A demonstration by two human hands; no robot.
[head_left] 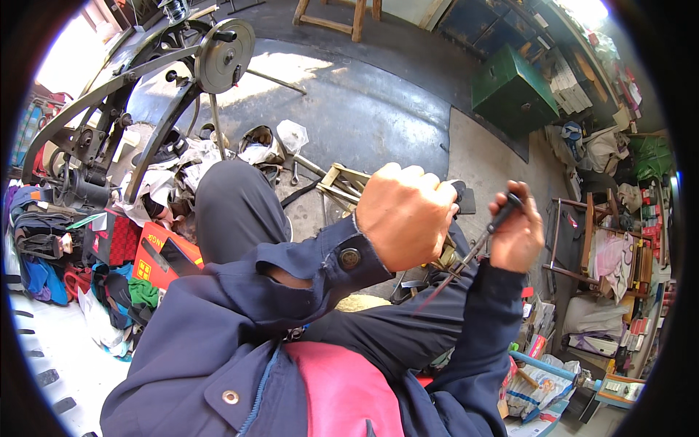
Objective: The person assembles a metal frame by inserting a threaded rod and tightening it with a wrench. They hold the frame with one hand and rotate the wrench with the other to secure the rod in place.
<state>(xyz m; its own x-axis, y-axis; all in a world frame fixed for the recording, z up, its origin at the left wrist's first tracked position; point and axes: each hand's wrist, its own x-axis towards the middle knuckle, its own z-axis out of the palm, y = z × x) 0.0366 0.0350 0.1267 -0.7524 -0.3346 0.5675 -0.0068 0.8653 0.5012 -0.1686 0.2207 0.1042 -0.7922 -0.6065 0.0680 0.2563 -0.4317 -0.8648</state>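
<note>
Left fist [405,213] beside screwdriver [473,251] within right hand [518,231] fingers.

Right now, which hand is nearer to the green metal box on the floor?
Right. The right hand, gripping a thin tool, sits below the green metal box; the left hand is fisted farther left.

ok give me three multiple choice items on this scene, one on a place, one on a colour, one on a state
1. Where is the green metal box?
A. upper right, on the floor
B. lower left, on the clothes
C. in the person's lap

2. What colour are the jacket sleeves?
A. yellow
B. dark blue
C. white

3. How is the right hand?
A. flat and empty
B. closed on a thin black-handled tool
C. out of view

Answers: 1 A, it sits by the shelves at upper right. 2 B, both forearms show dark blue cloth. 3 B, its fingers wrap the black handle beside the fisted left hand.
</note>
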